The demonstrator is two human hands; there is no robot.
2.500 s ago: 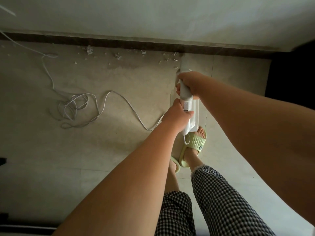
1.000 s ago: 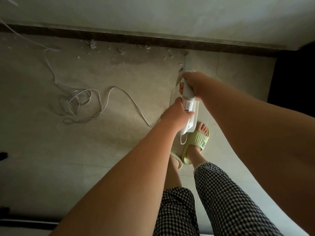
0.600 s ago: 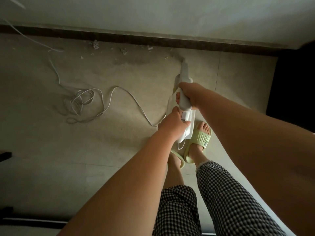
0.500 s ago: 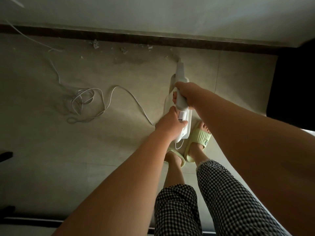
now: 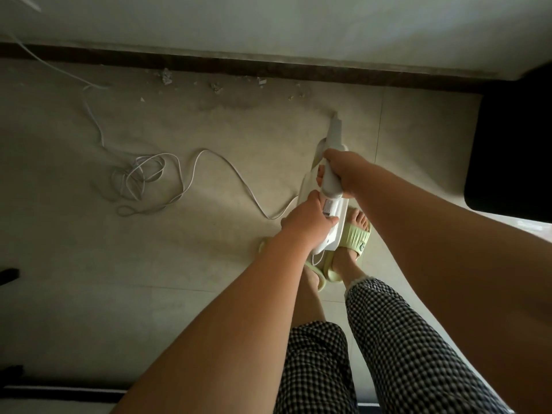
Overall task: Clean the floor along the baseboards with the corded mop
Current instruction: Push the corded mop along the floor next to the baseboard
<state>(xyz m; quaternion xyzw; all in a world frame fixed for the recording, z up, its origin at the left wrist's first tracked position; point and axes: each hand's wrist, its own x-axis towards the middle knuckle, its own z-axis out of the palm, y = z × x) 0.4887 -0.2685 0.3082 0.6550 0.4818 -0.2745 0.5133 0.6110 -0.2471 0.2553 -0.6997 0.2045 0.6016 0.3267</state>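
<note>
Tiled floor [image 5: 209, 264] below a dark baseboard [image 5: 268, 68] at 12 o'clock: both hands' fingers wrap the mop [image 5: 331, 186], right hand [image 5: 346, 171] ahead of left hand [image 5: 307, 222], its long axis pointing toward debris [image 5: 215, 86] at 11 o'clock.

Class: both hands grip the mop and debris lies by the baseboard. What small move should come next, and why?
Probably push the mop forward-left toward the debris along the baseboard; both the left hand and right hand grip it, and those bits lie unswept.
</note>
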